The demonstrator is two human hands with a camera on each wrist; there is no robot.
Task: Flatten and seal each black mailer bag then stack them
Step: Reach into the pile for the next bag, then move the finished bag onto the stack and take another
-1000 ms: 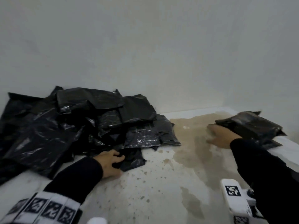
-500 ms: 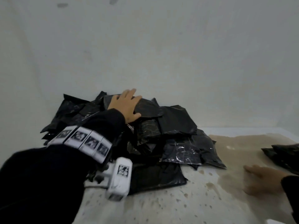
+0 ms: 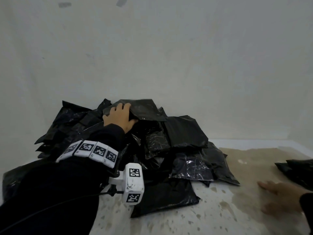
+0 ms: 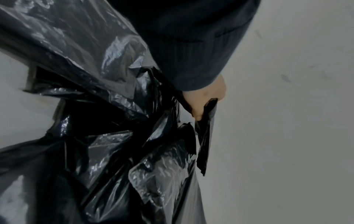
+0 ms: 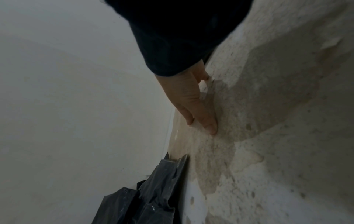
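Observation:
A heap of crumpled black mailer bags [image 3: 177,146] lies against the wall at the left and middle. My left hand [image 3: 119,117] reaches to the top of the heap and grips the topmost bag [image 3: 144,109], fingers curled over its edge; in the left wrist view the thumb [image 4: 199,109] pinches that bag's edge [image 4: 205,136]. My right hand [image 3: 279,199] lies flat on the stained table, fingers straight, holding nothing; the right wrist view shows its fingers [image 5: 206,121] pressed on the surface. A small stack of black bags [image 3: 298,168] sits at the far right.
The white table [image 3: 220,217] carries a large brown stain [image 3: 250,163] between the heap and the stack. A pale wall [image 3: 169,56] stands directly behind the heap. Another bag [image 3: 162,199] lies flat at the heap's front edge.
My left hand went from the heap's front edge up to its top and has curled onto the topmost bag. My right hand left the stack and settled flat on the table.

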